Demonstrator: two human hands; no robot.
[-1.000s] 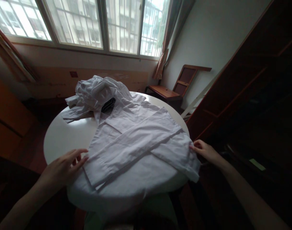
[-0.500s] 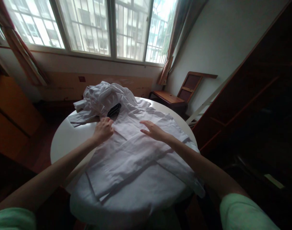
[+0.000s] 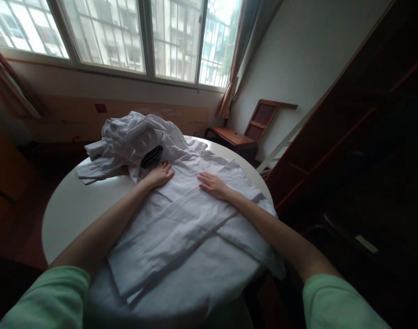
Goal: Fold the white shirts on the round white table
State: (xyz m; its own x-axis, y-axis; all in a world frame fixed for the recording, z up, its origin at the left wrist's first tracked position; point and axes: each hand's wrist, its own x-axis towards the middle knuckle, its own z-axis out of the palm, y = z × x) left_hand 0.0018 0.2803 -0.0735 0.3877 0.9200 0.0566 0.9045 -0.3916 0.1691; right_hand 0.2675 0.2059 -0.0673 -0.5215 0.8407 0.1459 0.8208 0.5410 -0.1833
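Note:
A white long-sleeved garment (image 3: 181, 205), which looks like a shirt or coat, lies spread over the round table, its sleeves laid across the body. Its lower part hangs over the near edge. My left hand (image 3: 160, 175) rests flat on its upper left part, fingers stretched out. On the upper middle lies my right hand (image 3: 213, 185), also flat with fingers extended. Just beyond my left hand is a small black item (image 3: 151, 156), partly tucked among the cloth; its kind I cannot make out. Behind it sits a crumpled heap of white clothing (image 3: 131, 137).
The white round tabletop (image 3: 70, 210) shows on the left. A wooden chair (image 3: 238, 137) stands beyond the table near the wall. Dark wooden furniture (image 3: 318, 137) slants along the right side. A barred window (image 3: 106, 36) with curtains (image 3: 225, 103) is at the back.
My left hand has moved right and uncurled onto the cloth. My right hand has lowered flat onto the garment. The whole view has shifted slightly, so the scene sits further left.

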